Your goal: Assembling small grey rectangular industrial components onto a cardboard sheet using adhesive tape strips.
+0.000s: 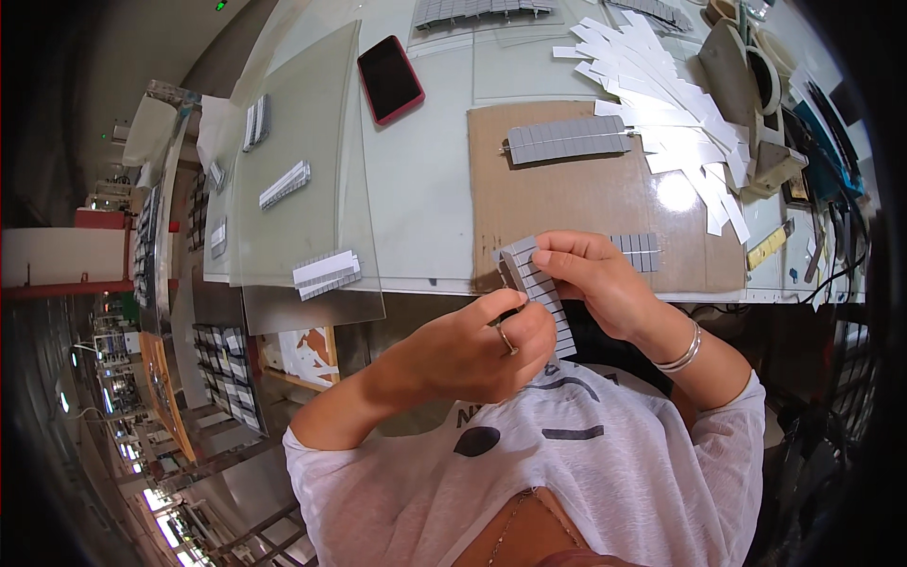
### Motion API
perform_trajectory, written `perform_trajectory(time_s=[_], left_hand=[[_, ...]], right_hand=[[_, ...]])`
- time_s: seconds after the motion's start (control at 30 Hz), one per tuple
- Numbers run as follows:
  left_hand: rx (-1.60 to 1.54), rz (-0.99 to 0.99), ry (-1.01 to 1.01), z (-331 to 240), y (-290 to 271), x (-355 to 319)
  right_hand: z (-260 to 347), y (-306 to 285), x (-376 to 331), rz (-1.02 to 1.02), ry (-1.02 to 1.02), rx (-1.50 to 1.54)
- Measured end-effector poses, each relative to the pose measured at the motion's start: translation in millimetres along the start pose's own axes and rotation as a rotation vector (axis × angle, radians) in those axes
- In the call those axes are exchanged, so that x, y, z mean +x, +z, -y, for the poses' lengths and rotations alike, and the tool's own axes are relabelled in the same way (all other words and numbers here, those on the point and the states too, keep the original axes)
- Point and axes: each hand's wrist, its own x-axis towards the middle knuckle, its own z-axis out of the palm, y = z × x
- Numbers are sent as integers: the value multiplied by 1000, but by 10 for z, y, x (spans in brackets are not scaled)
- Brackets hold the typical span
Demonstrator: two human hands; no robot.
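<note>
Both hands are up off the tabletop (425,189), just past its near edge, working on one grey segmented strip (540,288). The right hand (605,283) has its grip pinched on the strip's upper end, thumb and fingertips closed around it. The left hand (482,345), ring on one finger, has its grip closed on the strip's lower half, with the thumb tip pressed to the strip's edge. The strip runs tilted between the two hands, so it's not resting on anything.

Behind the hands there's a brown cardboard sheet (586,208) lying at the near edge of the tabletop. A longer grey strip (567,140) sits at its far side, and a short grey piece (638,250) is near its front edge, just beside the right hand. A fanned pile of white paper strips (661,94) covers the far right corner of the cardboard. A red phone (390,77) lies further back, toward the tabletop's far edge. On the left, clear plastic sheets (302,170) carry a few more small grey strips.
</note>
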Motion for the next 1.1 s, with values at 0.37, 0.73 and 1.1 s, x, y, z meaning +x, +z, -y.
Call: perform_trajectory(time_s=[0.37, 0.73, 1.1], left_hand=[[-123, -192, -93, 16, 249, -33], [-54, -517, -508, -73, 283, -340], [-1495, -1038, -1614, -146, 186, -809]], right_hand=[[105, 65, 26, -9, -4, -145], [203, 360, 435, 73, 113, -246], [341, 961, 817, 264, -194, -627]])
